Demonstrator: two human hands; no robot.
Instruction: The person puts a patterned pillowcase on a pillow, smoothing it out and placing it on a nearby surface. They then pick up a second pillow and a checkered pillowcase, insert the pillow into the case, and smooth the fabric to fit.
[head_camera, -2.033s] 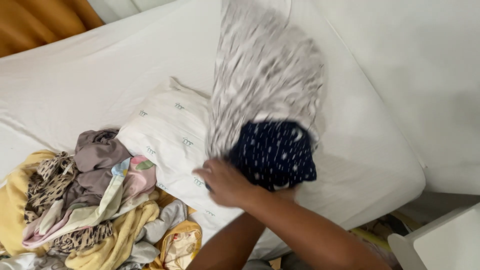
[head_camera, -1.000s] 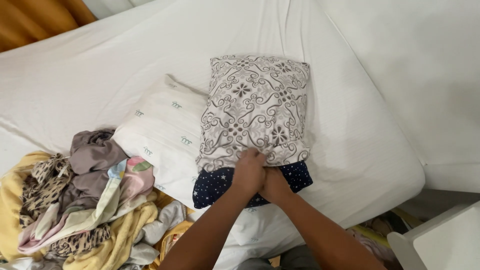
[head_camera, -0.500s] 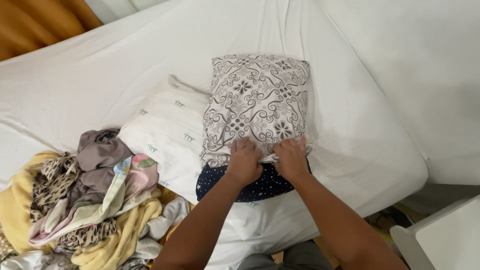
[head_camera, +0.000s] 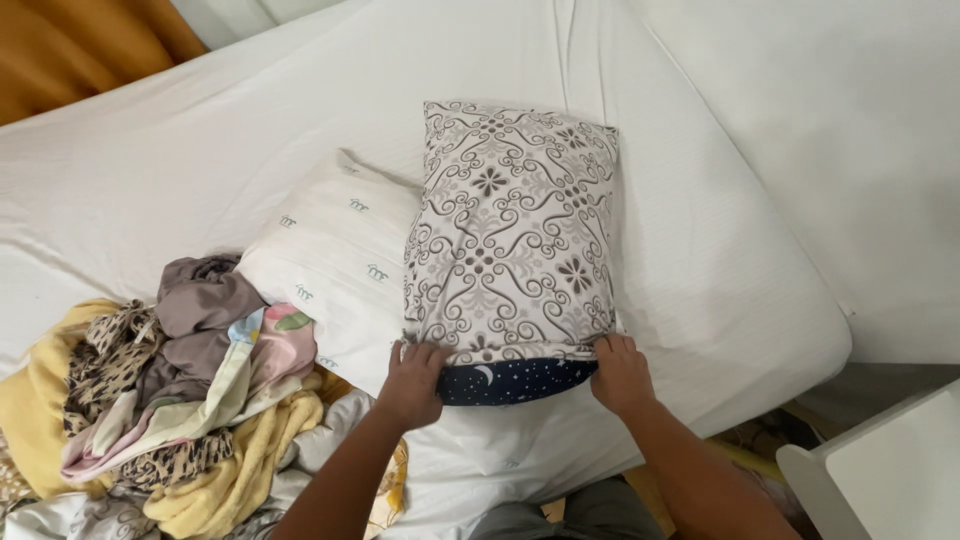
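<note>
Nearest the camera, 2 bare forearms reach onto the bed. The left hand (head_camera: 412, 383) has its fingers curled over the near left corner of the patterned pillowcase (head_camera: 510, 230), gripping the open hem there. The right hand (head_camera: 621, 372) grips the near right corner of the same hem, fingers bent down over the cloth.

Between the 2 hands, the dark blue pillow (head_camera: 512, 380), dotted with small white stars and moons, shows at the mouth of the case; only its near end sticks out, the rest sits inside the grey-and-white scrolled cover. The filled case lies flat on the white bed sheet (head_camera: 720, 260), its long side running away from the person.

Just beside it on the left, partly under its edge, lies a white pillow (head_camera: 335, 255) with small teal marks. Left of that sits a pile of clothes (head_camera: 170, 390): yellow, leopard print, mauve and pastel pieces heaped together.

Farther off, an orange curtain (head_camera: 90, 45) fills the top left corner.
</note>
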